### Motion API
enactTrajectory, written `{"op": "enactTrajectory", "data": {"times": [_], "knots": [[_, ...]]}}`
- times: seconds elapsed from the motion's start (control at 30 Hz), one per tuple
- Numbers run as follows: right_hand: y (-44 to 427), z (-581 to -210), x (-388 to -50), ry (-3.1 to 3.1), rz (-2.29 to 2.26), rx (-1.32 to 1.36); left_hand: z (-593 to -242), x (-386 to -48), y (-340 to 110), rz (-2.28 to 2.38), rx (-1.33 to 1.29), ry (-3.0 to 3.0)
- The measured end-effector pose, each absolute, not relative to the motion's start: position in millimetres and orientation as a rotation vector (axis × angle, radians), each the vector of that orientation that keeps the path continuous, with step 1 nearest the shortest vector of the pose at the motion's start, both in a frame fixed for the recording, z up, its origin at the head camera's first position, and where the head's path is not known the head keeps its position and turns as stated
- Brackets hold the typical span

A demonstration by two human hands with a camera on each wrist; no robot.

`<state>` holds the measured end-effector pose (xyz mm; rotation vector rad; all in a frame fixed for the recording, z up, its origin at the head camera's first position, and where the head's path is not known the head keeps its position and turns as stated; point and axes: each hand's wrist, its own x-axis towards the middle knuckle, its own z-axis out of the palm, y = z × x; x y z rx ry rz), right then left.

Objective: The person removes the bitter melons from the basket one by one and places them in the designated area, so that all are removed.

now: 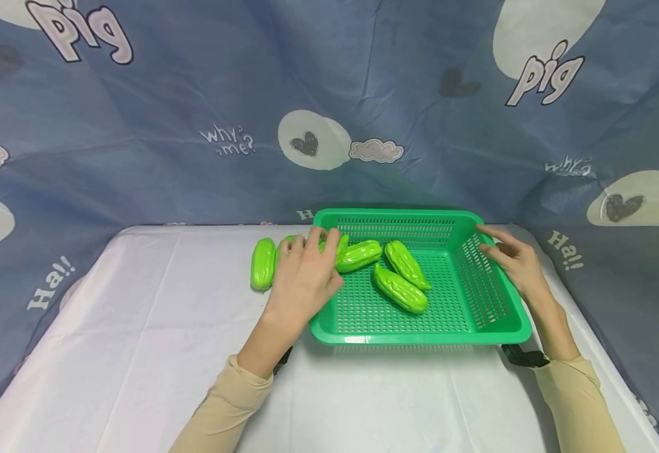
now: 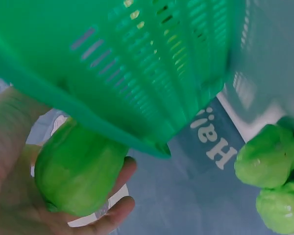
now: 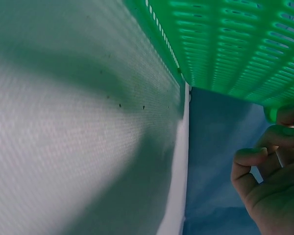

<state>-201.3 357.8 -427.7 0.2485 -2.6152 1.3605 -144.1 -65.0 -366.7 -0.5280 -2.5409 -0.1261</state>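
My left hand grips a bright green bitter melon beside the left rim of a green plastic basket. In the left wrist view, the fingers curl around this melon just outside the rim; from the head view, the hand covers most of it. Inside the basket lie a front melon, a back melon and one near the left wall. The right hand holds the basket's right rim, with fingertips over the edge. Its lower fingers are bent in the right wrist view.
Left of the basket, a bitter melon lies on the white-covered table, with another beside it partly hidden by the left hand. A blue printed cloth hangs behind the table.
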Motion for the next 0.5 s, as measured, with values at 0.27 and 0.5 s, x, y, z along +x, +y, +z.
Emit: {"op": "enactTrajectory", "data": {"times": [0.27, 0.5], "knots": [[361, -430, -202, -2.614, 1.369, 0.245, -363, -141, -75, -0.195, -0.509, -2.541], [361, -432, -204, -2.617, 1.392, 0.228, -362, -140, -84, -0.174, -0.458, -2.659]]}}
